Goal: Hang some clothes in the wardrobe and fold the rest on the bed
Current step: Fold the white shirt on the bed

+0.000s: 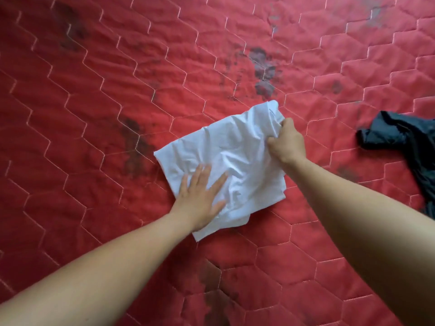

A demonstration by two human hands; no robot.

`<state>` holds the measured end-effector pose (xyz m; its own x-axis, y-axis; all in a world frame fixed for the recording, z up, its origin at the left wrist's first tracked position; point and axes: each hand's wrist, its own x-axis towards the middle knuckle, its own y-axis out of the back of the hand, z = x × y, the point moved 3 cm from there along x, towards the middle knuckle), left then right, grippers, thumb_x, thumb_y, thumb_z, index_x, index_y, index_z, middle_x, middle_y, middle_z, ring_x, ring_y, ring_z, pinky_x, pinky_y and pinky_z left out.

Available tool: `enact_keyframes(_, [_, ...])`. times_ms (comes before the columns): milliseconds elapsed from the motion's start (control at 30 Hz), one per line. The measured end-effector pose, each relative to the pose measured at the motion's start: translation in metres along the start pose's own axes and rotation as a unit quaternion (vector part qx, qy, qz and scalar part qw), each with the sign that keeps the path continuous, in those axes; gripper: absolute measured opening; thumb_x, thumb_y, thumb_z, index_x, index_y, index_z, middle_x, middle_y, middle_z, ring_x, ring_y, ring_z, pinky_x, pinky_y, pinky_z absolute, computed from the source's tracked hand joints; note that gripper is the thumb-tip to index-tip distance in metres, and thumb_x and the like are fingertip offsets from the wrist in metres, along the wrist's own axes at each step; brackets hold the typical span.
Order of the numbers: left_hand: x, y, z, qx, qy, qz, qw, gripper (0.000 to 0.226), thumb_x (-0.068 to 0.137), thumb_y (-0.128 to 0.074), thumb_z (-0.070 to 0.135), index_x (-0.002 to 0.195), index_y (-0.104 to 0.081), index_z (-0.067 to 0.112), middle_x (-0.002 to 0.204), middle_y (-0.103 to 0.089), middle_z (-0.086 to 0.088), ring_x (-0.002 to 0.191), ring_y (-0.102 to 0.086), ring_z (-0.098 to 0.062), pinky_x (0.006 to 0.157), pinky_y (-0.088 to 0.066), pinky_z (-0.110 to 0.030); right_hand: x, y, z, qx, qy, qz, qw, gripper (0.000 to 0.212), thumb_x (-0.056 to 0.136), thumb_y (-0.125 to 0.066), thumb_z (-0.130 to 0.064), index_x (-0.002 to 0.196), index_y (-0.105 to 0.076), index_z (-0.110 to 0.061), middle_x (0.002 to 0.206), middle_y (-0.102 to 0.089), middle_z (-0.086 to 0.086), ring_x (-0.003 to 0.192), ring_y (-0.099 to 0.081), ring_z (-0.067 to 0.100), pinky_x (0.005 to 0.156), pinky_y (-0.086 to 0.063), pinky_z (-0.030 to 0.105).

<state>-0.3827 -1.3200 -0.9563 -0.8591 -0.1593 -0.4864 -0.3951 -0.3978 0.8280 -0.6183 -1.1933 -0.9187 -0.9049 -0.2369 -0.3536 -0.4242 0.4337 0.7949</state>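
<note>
A white garment (226, 147), folded into a rough rectangle, lies on the red quilted bed (94, 102). My left hand (202, 196) presses flat on its near left part with the fingers spread and straight. My right hand (287, 142) grips the garment's far right edge, with the fingers curled round a bunch of the cloth. The fabric is creased between the two hands.
A dark crumpled garment (404, 142) lies on the bed at the right edge of the view, apart from the white one. The red cover carries several dark stains. No wardrobe is in view.
</note>
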Motion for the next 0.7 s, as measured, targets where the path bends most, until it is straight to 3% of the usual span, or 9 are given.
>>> enact_keyframes(100, [-0.008,-0.027,0.015,0.054,-0.017,-0.037,0.998,0.071,0.099,-0.021,0.067,0.152,0.021,0.048,0.163,0.030,-0.007,0.150,0.030,-0.026,0.120,0.011,-0.059,-0.001,0.005,0.033,-0.106,-0.043,0.000,0.993,0.031,0.093,-0.051,-0.025,0.116,-0.038,-0.009,0.111,-0.064,0.025,0.102,-0.060,0.044,0.072,-0.040,0.043])
enact_keyframes(200, [-0.007,-0.031,0.015,0.088,-0.019,-0.030,0.995,0.068,0.097,-0.016,0.069,0.154,0.015,0.048,0.162,0.033,-0.008,0.150,0.029,-0.027,0.119,0.008,-0.060,0.002,0.008,0.045,-0.206,-0.075,0.003,0.976,0.054,0.092,-0.059,-0.031,0.134,-0.033,-0.012,0.131,-0.052,0.023,0.123,-0.049,0.044,0.090,-0.045,0.055])
enact_keyframes(233, [-0.007,-0.028,0.013,0.084,-0.021,-0.019,0.996,0.067,0.096,-0.014,0.070,0.155,0.010,0.048,0.164,0.028,-0.007,0.152,0.025,-0.026,0.120,0.004,-0.058,0.002,0.007,0.039,-0.228,-0.034,0.034,0.973,0.062,0.089,-0.059,-0.024,0.143,-0.030,-0.016,0.137,-0.045,0.022,0.129,-0.043,0.043,0.099,-0.041,0.058])
enact_keyframes(300, [-0.001,-0.015,0.008,0.047,-0.015,0.023,0.999,0.070,0.092,-0.010,0.071,0.157,0.000,0.047,0.167,0.018,-0.005,0.153,0.018,-0.022,0.121,0.000,-0.055,0.002,0.000,0.012,-0.252,0.155,0.098,0.950,0.069,0.085,-0.056,-0.009,0.149,-0.034,-0.019,0.148,-0.039,0.021,0.140,-0.034,0.041,0.113,-0.029,0.062])
enact_keyframes(367, [0.013,0.000,0.001,-0.003,0.014,0.091,0.996,0.070,0.093,-0.013,0.070,0.157,-0.002,0.046,0.167,0.017,-0.004,0.153,0.019,-0.020,0.121,0.003,-0.054,0.002,-0.018,-0.014,-0.304,0.345,0.076,0.885,0.055,0.095,-0.052,-0.021,0.149,-0.045,-0.017,0.157,-0.036,0.019,0.149,-0.026,0.040,0.118,-0.015,0.067])
enact_keyframes(400, [0.021,0.005,-0.004,-0.011,0.033,0.122,0.992,0.069,0.094,-0.017,0.069,0.157,-0.002,0.046,0.167,0.018,-0.005,0.153,0.021,-0.021,0.121,0.005,-0.055,0.005,-0.029,-0.020,-0.347,0.386,0.033,0.854,0.053,0.101,-0.044,-0.038,0.151,-0.043,-0.020,0.162,-0.030,0.017,0.152,-0.019,0.039,0.118,-0.008,0.070])
enact_keyframes(467, [0.037,0.008,-0.014,0.011,0.068,0.141,0.988,0.073,0.094,-0.022,0.072,0.157,0.005,0.046,0.166,0.023,-0.009,0.152,0.025,-0.026,0.120,0.008,-0.059,0.017,-0.043,-0.016,-0.428,0.357,-0.051,0.829,0.071,0.099,-0.020,-0.068,0.159,-0.025,-0.030,0.169,-0.013,0.012,0.155,-0.001,0.038,0.115,0.004,0.074])
enact_keyframes(533, [0.045,-0.001,-0.026,0.060,0.077,0.133,0.986,0.081,0.091,-0.020,0.078,0.158,0.009,0.043,0.163,0.027,-0.015,0.150,0.027,-0.034,0.118,0.008,-0.066,0.031,-0.050,0.002,-0.451,0.307,-0.062,0.836,0.082,0.090,-0.004,-0.082,0.160,-0.002,-0.039,0.170,0.004,0.007,0.155,0.011,0.036,0.113,0.009,0.074])
enact_keyframes(700, [0.048,-0.026,-0.038,0.079,0.044,0.186,0.978,0.085,0.089,-0.029,0.079,0.160,-0.009,0.037,0.166,0.010,-0.023,0.153,0.011,-0.043,0.116,-0.005,-0.071,0.045,-0.064,0.028,-0.392,0.280,-0.077,0.873,0.085,0.084,-0.001,-0.090,0.156,0.012,-0.046,0.168,0.021,-0.001,0.152,0.024,0.031,0.113,0.001,0.076])
